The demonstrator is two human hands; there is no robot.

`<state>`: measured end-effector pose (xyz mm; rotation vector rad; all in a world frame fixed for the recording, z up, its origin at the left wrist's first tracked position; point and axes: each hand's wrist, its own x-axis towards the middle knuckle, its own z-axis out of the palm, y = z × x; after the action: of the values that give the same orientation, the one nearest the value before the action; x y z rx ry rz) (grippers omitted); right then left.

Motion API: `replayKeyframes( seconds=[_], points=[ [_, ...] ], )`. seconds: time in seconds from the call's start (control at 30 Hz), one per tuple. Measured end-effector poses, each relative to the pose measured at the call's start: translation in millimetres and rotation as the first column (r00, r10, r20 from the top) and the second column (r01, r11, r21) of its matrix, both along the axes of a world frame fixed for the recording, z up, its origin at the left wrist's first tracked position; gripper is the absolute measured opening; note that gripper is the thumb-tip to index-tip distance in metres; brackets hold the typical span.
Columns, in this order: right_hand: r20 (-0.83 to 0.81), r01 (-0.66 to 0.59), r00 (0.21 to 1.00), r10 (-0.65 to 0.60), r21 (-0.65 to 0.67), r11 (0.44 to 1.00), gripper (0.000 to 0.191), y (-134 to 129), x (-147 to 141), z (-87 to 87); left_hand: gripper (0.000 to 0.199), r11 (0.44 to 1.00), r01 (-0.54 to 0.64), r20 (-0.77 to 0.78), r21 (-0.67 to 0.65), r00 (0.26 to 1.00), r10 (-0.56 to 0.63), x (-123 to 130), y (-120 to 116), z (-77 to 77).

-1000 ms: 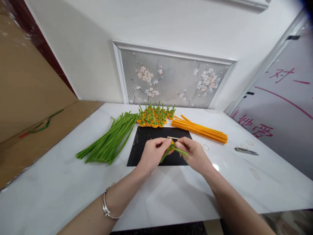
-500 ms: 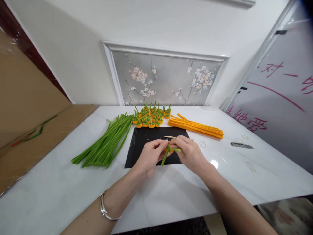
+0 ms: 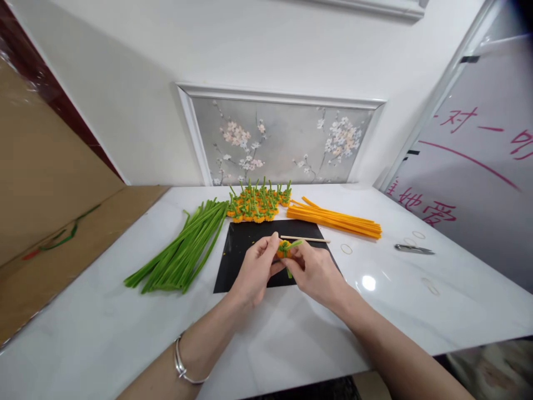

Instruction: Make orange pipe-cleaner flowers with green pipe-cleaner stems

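The person's two bare hands meet low over the middle of the table, with a small orange and green fuzzy piece [image 3: 285,249] caught between them. The left hand [image 3: 255,269] is curled, thumb raised at the piece's left side and fingers tucked beneath it; the right hand [image 3: 318,272] is drawn in close, thumb and fingers pinching the piece's right side. One green end sticks out up and to the right, across the right fingers, and another points down below them. Under the hands lies a black mat [image 3: 233,269], sprinkled with a few orange specks, and just beyond the fingers a thin pale stick [image 3: 306,239] lies across it, its right end poking past the mat's edge. Right behind the mat I see a cluster of orange flower-like pieces [image 3: 255,211], their green stalks standing up. To its left a thick bundle of green fuzzy stems [image 3: 183,247] fans out towards the person, and to its right lies a bundle of orange stems [image 3: 335,220]. Farther right on the white table [image 3: 300,333] are a few thin pale loops and a pair of metal snips [image 3: 414,249]. A silvery bangle [image 3: 179,364] circles the left forearm, and a blossom-patterned panel [image 3: 287,144] faces us from the wall.
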<state>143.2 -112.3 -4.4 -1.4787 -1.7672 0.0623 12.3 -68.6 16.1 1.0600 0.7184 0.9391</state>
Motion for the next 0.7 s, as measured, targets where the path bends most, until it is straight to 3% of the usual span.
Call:
replayKeyframes(
  seconds=[0.23,0.4,0.5,0.6,0.7],
  points=[
    [0.055,-0.06,0.997,0.061,-0.023,0.998,0.007,1,9,1.0,0.029,0.999,-0.003,-0.23,0.042,0.973,0.013,-9,9,0.9],
    [0.052,-0.053,0.997,0.052,0.035,0.998,0.009,1,14,6.6,0.036,0.983,0.046,-0.305,0.177,0.952,0.01,-13,14,-3.2],
    [0.019,-0.063,0.998,0.062,0.063,0.996,0.012,0,13,9.9,0.027,0.961,0.079,-0.33,0.265,0.944,0.013,-12,15,-5.1],
    [-0.157,-0.086,0.984,0.079,-0.038,0.996,0.011,-2,10,12.8,0.021,0.951,0.078,-0.341,0.3,0.94,0.03,-10,14,-5.2],
    [-0.491,-0.204,0.867,0.085,-0.193,0.96,0.004,-1,8,12.6,0.018,0.95,0.066,-0.324,0.306,0.945,0.039,-8,13,-3.1]
  ],
)
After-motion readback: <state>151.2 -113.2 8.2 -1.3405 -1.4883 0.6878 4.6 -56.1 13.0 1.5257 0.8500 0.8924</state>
